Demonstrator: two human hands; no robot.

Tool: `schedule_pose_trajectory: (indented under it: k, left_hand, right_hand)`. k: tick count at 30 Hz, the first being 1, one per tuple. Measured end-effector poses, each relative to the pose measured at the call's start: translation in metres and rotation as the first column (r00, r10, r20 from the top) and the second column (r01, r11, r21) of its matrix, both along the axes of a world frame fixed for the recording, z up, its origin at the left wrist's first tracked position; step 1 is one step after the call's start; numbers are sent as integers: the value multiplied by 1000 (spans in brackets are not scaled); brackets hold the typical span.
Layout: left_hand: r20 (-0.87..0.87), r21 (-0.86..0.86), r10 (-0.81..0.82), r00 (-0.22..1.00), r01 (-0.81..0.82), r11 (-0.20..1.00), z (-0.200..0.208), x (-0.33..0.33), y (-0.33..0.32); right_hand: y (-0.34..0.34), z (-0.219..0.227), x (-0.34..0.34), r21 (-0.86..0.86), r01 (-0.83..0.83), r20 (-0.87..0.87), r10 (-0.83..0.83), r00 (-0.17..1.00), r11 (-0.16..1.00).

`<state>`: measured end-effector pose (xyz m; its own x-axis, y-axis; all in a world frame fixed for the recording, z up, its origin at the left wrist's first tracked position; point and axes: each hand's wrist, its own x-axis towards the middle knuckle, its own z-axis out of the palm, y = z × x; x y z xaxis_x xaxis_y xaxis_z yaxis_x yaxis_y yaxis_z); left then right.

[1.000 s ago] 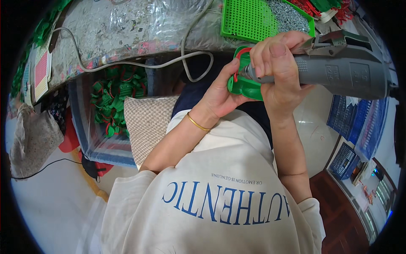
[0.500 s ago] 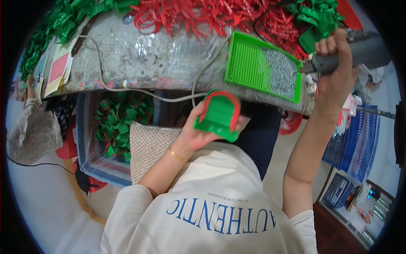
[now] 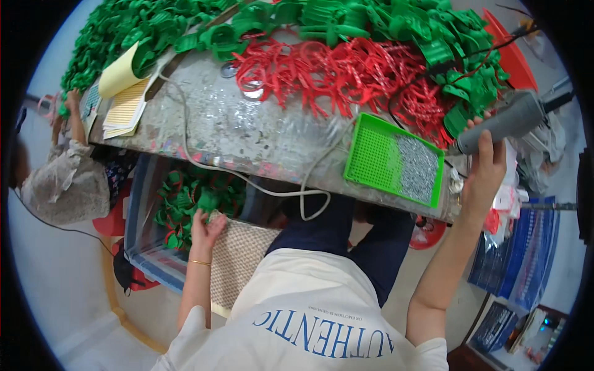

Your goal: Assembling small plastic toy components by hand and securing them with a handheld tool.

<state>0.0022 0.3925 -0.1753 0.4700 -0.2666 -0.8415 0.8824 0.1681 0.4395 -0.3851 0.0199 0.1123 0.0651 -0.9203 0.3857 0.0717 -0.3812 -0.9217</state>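
My left hand (image 3: 206, 232) reaches over the near right side of a bin (image 3: 137, 216) at the left, fingers apart. Just past its fingertips a green plastic piece (image 3: 208, 199) lies on or drops onto the heap of green and red pieces (image 3: 176, 213) inside. At the right, my right hand (image 3: 487, 173) is wrapped round a grey electric screwdriver (image 3: 510, 120), its tip end toward the table. Close to that tip stands a bright green tray (image 3: 374, 145), ribbed inside, with many small silvery screws (image 3: 419, 167) in its right half.
Red plastic straps (image 3: 334, 68) and green plastic parts (image 3: 142, 37) pile along the table's far side. A pale cable (image 3: 244, 179) hangs over the table edge. Yellow paper pads (image 3: 124, 108) lie at the left, near another person's hand (image 3: 74, 102). Woven cloth (image 3: 241, 256) lies beside my lap.
My left hand has moved left from in front of me to the bin and let go of the green and red piece. The screwdriver stays in my right hand, now lower in view.
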Motion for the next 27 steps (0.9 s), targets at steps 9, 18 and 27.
schedule_pose_trajectory:
  k: [9, 18, 27]
  left_hand:
    - [906, 281, -410, 105, 575, 768, 182, -24, -201]
    - [730, 570, -588, -347, -166, 805, 138, 147, -362]
    - [819, 325, -356, -449, -147, 934, 164, 98, -310]
  right_hand:
    - [8, -17, -5, -202, 222, -33, -233, 972, 954]
    - [52, -44, -21, -96, 198, -234, -215, 948, 976]
    - [76, -80, -7, 113, 1, -330, 37, 943, 994]
